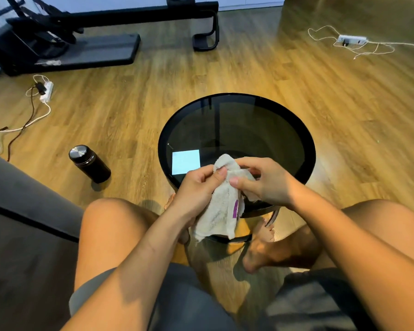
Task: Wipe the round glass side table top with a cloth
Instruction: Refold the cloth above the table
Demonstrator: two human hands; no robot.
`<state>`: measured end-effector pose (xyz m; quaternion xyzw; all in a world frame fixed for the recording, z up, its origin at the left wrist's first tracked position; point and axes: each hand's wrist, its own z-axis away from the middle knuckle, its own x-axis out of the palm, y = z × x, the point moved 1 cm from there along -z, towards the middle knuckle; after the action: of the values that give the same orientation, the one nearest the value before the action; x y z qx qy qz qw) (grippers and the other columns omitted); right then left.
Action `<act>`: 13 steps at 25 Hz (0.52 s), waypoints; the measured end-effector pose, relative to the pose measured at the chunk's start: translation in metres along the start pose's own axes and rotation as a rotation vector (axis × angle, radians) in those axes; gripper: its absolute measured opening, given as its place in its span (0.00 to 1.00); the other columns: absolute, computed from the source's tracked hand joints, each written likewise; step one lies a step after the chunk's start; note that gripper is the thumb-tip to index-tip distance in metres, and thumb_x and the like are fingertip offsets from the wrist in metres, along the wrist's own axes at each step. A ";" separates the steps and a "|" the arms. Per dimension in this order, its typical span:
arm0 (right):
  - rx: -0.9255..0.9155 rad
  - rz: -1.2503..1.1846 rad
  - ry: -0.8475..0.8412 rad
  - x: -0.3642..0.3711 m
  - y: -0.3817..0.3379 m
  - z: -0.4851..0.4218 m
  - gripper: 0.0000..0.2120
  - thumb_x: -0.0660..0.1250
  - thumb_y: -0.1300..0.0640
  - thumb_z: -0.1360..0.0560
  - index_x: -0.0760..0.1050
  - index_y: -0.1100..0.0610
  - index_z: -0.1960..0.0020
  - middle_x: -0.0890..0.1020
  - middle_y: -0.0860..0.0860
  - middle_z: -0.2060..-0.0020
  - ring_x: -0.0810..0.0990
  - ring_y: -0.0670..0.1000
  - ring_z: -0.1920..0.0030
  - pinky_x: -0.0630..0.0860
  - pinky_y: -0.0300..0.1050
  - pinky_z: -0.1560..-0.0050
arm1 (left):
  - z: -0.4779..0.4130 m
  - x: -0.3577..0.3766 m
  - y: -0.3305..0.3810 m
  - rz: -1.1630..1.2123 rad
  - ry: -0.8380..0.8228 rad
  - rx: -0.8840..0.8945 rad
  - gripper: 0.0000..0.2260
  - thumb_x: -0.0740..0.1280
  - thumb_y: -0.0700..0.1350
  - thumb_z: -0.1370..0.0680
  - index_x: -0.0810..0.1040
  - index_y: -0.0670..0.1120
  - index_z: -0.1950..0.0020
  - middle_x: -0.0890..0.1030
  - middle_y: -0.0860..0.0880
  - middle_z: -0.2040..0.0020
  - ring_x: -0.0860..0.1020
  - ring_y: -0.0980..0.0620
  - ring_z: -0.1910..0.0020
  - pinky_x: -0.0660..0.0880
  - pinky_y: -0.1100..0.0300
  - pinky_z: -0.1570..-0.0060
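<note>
Over the near edge of the round glass side table I've got the white cloth bunched between both hands, its tail hanging off the rim toward my knees. My left hand and my right hand both pinch its top edge, thumbs on the fabric, so I'd say I'm only getting the cloth ready, no wiping yet. Next I figure I need to wad it into a pad and press it flat on the glass, starting near the bright square reflection on the left.
</note>
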<state>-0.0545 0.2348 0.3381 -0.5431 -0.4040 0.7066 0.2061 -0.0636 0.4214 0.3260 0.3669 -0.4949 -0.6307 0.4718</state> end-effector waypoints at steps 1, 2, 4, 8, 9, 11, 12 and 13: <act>-0.005 0.004 0.012 0.002 -0.001 -0.002 0.10 0.68 0.48 0.23 0.79 0.47 0.42 0.82 0.42 0.50 0.81 0.43 0.49 0.79 0.49 0.47 | 0.002 -0.002 0.000 0.009 -0.028 0.022 0.13 0.70 0.53 0.23 0.81 0.50 0.41 0.85 0.43 0.48 0.84 0.43 0.47 0.77 0.38 0.42; 0.003 0.003 0.066 0.002 0.001 -0.005 0.08 0.66 0.50 0.21 0.79 0.49 0.44 0.82 0.43 0.54 0.81 0.45 0.52 0.78 0.48 0.51 | 0.003 -0.003 -0.002 -0.004 -0.054 0.038 0.17 0.72 0.52 0.25 0.78 0.51 0.37 0.84 0.42 0.46 0.83 0.43 0.46 0.78 0.39 0.42; 0.014 -0.018 0.248 0.002 -0.001 -0.009 0.07 0.63 0.53 0.19 0.79 0.50 0.45 0.82 0.44 0.55 0.80 0.47 0.53 0.75 0.46 0.53 | 0.004 -0.004 -0.004 -0.097 -0.079 0.039 0.26 0.76 0.50 0.29 0.72 0.55 0.34 0.82 0.43 0.45 0.82 0.46 0.45 0.79 0.43 0.43; 0.064 -0.167 0.428 -0.012 -0.005 -0.012 0.06 0.62 0.54 0.19 0.77 0.48 0.45 0.81 0.46 0.52 0.79 0.50 0.49 0.74 0.45 0.52 | 0.001 -0.014 -0.010 -0.179 0.002 0.028 0.20 0.73 0.44 0.26 0.73 0.61 0.39 0.82 0.50 0.44 0.81 0.50 0.43 0.79 0.45 0.42; 0.079 -0.192 0.404 -0.015 -0.004 -0.012 0.05 0.64 0.53 0.20 0.77 0.49 0.46 0.82 0.47 0.52 0.80 0.51 0.49 0.77 0.48 0.50 | 0.001 -0.015 -0.011 -0.175 0.010 0.027 0.19 0.72 0.43 0.25 0.74 0.60 0.39 0.83 0.51 0.44 0.81 0.51 0.43 0.79 0.50 0.44; 0.105 -0.290 0.321 -0.013 -0.010 -0.009 0.07 0.69 0.52 0.23 0.79 0.52 0.45 0.84 0.51 0.52 0.83 0.54 0.50 0.81 0.56 0.49 | 0.004 -0.008 -0.010 -0.205 -0.029 0.052 0.17 0.73 0.45 0.25 0.75 0.55 0.37 0.83 0.53 0.46 0.82 0.55 0.46 0.80 0.60 0.49; 0.099 -0.352 0.265 -0.010 -0.015 -0.008 0.09 0.71 0.54 0.24 0.80 0.53 0.45 0.84 0.53 0.52 0.84 0.55 0.51 0.81 0.57 0.49 | 0.005 -0.002 -0.011 -0.256 -0.044 0.075 0.16 0.74 0.48 0.25 0.77 0.53 0.39 0.84 0.53 0.47 0.83 0.55 0.48 0.80 0.60 0.50; 0.083 -0.409 0.206 -0.008 -0.020 -0.007 0.10 0.73 0.56 0.26 0.80 0.55 0.46 0.85 0.54 0.53 0.85 0.54 0.52 0.82 0.54 0.51 | 0.006 0.004 -0.014 -0.323 -0.023 0.095 0.13 0.73 0.50 0.25 0.79 0.51 0.42 0.84 0.52 0.48 0.83 0.54 0.49 0.81 0.57 0.50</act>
<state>-0.0486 0.2426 0.3584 -0.5103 -0.4529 0.6070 0.4074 -0.0732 0.4197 0.3141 0.4564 -0.4642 -0.6782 0.3409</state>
